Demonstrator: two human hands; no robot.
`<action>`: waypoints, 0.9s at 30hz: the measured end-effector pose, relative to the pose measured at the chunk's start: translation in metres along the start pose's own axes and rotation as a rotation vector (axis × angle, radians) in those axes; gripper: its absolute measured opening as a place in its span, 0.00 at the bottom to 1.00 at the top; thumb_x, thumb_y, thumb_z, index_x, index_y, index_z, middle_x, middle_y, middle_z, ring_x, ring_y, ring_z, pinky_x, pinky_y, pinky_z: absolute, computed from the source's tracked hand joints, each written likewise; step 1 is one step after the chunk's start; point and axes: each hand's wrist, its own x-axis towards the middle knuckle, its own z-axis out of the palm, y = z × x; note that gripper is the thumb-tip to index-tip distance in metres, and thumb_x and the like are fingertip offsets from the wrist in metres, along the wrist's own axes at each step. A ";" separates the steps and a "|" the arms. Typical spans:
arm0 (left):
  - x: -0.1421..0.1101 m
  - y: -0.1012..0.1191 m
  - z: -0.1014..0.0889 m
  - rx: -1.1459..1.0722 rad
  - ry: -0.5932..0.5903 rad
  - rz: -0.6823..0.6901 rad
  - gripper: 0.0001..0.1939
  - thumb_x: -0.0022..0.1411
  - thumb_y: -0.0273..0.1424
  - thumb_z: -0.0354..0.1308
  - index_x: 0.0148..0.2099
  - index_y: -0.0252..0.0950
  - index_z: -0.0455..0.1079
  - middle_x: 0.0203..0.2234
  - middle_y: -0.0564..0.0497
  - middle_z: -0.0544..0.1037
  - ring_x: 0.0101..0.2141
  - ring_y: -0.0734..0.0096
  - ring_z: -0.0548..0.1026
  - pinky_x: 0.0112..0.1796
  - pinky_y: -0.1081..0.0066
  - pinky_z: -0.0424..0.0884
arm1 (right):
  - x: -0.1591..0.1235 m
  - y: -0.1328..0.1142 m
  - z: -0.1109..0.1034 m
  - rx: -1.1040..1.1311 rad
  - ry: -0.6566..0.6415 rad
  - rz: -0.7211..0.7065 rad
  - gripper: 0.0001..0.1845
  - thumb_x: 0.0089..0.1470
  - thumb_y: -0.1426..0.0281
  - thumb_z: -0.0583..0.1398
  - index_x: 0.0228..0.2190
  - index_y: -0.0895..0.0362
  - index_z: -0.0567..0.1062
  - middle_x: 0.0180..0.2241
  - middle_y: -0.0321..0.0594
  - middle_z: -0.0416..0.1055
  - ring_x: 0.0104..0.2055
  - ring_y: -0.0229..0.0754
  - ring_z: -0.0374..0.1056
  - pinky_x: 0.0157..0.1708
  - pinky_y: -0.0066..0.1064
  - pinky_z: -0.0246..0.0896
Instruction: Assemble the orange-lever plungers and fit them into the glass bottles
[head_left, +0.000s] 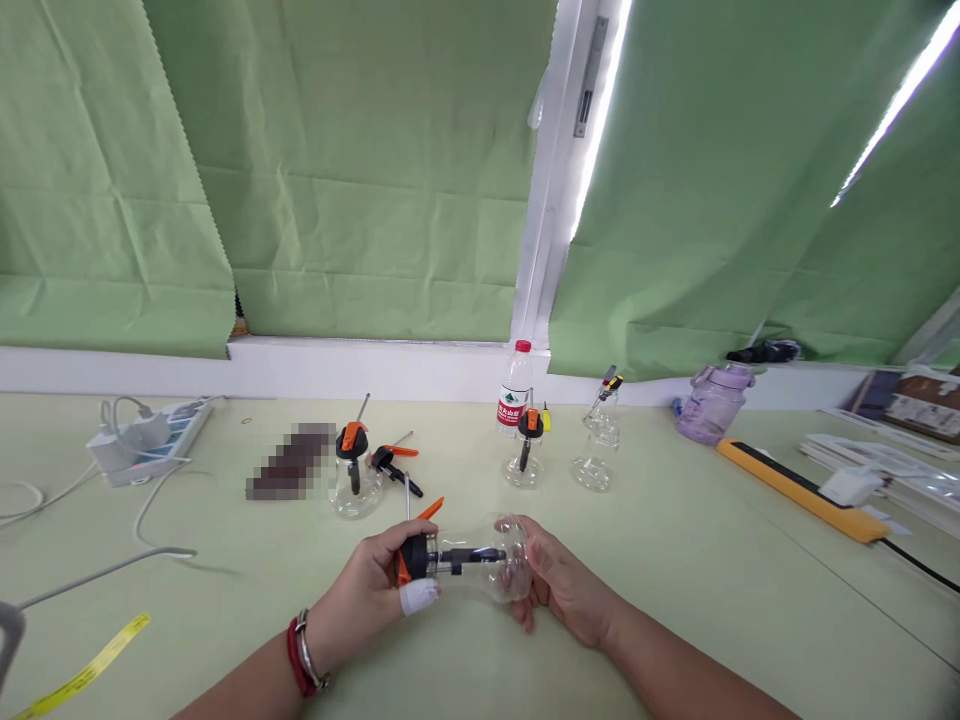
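Observation:
Above the table's near side I hold a clear bottle (487,565) on its side. My left hand (375,580), with white tape on one digit, is closed around its black spray head (415,556), which has an orange trigger (430,508). My right hand (561,575) grips the rounded base. The black tube of the spray head reaches inside the bottle. Just beyond my left hand are a capped clear bottle (360,497) and a loose spray head (394,470). Farther right stands another capped bottle (523,472), near an uncapped clear bottle (592,472).
Behind stand a red-capped water bottle (513,390) and screwdrivers (606,388) in a clear container. At right are a purple jug (712,405) and an orange power strip (802,490). A white power strip (176,440) and cables lie left, near a blurred-out dark patch (294,465).

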 end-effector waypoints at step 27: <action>0.000 0.006 0.002 -0.097 0.023 -0.047 0.26 0.46 0.31 0.69 0.49 0.38 0.68 0.28 0.55 0.71 0.26 0.73 0.71 0.31 0.69 0.71 | -0.002 -0.005 0.003 -0.031 -0.004 -0.025 0.37 0.50 0.44 0.55 0.53 0.56 0.60 0.32 0.42 0.70 0.25 0.39 0.68 0.25 0.32 0.62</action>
